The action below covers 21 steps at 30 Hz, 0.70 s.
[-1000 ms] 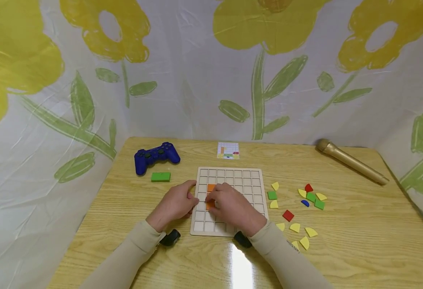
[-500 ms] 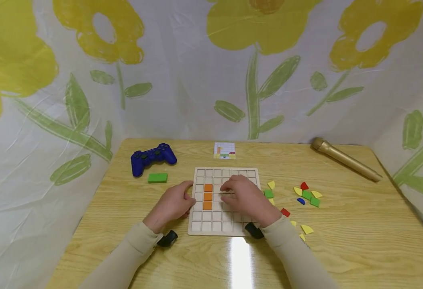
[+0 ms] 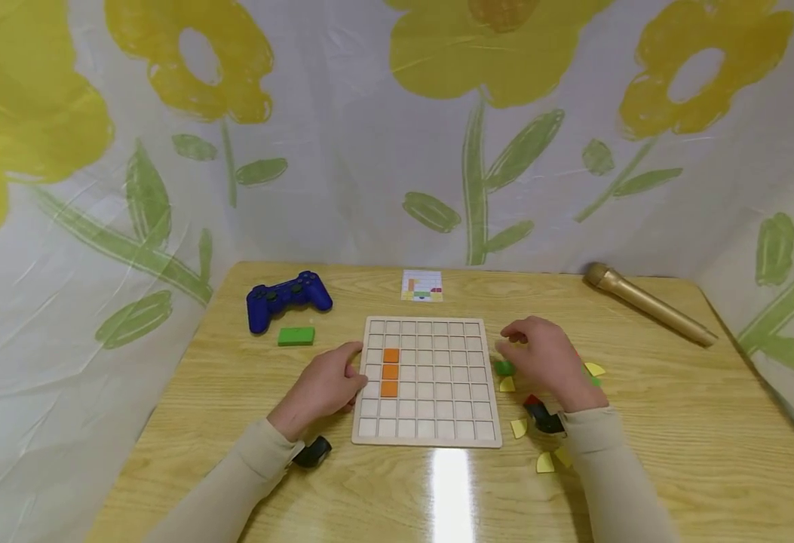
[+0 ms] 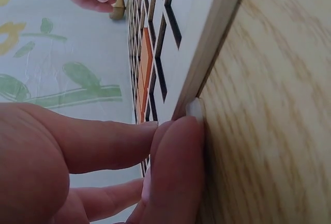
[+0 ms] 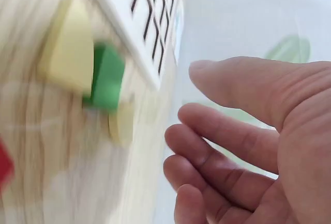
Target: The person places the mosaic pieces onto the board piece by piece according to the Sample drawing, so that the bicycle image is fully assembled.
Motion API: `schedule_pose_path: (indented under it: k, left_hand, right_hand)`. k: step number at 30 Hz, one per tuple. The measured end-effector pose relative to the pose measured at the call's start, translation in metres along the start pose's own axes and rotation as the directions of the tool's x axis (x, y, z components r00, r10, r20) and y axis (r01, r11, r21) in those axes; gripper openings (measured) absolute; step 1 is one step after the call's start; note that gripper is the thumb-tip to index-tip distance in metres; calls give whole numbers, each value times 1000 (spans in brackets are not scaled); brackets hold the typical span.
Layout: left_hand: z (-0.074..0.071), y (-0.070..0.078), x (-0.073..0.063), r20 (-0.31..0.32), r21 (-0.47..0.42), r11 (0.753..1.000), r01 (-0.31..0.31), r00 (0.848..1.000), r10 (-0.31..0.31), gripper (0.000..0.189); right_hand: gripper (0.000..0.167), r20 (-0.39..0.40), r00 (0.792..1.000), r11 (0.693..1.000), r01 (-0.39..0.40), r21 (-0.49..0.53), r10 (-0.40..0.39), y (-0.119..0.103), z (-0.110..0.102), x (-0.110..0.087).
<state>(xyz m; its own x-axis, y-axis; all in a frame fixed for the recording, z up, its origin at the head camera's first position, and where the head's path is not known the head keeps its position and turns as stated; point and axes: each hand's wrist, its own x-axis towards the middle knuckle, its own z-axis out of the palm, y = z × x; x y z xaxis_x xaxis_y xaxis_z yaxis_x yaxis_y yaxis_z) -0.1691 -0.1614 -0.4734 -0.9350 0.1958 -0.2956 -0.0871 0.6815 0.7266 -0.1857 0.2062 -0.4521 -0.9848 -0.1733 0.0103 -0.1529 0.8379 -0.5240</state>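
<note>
A wooden grid board (image 3: 444,392) lies at the centre of the table, with three orange square tiles (image 3: 390,372) stacked in one column of its cells. At its left edge my left hand (image 3: 318,385) pinches the rim between thumb and finger, as the left wrist view shows up close. My right hand (image 3: 546,358) hovers past the board's right side, fingers loosely bent and holding nothing. Just by its fingertips are a green square tile (image 3: 504,368) and a yellow quarter-circle tile (image 3: 507,385). A red tile (image 5: 4,166) shows at the edge of the right wrist view.
Behind the board lies a pattern card (image 3: 421,286). A blue game controller (image 3: 289,299) and a green block (image 3: 296,336) are at left. A gold microphone (image 3: 651,305) rests at far right. More yellow tiles (image 3: 545,463) lie nearer me, partly covered by the right arm.
My right hand has left the orange tiles and moved right, off the board to above the loose tiles. The left hand stays at the board's edge.
</note>
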Motion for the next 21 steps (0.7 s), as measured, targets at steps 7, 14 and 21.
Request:
schedule_pose_path:
  k: [7,14,21]
  left_hand:
    - [-3,-1,-5,5,-22,1000,5,1000,-5,70]
    - [-4,0,-4,3,-11,1000,5,1000,-5,69]
    - [-1,2,-2,20,-23,1000,11,1000,-11,69]
  right_hand:
    - [34,15,998,998,-55,-13,55,17,-8,1]
    - [33,41,995,995,-91,-26,92,16,-2,5]
    - [33,53,994,996,-91,-9,92,14,3,7]
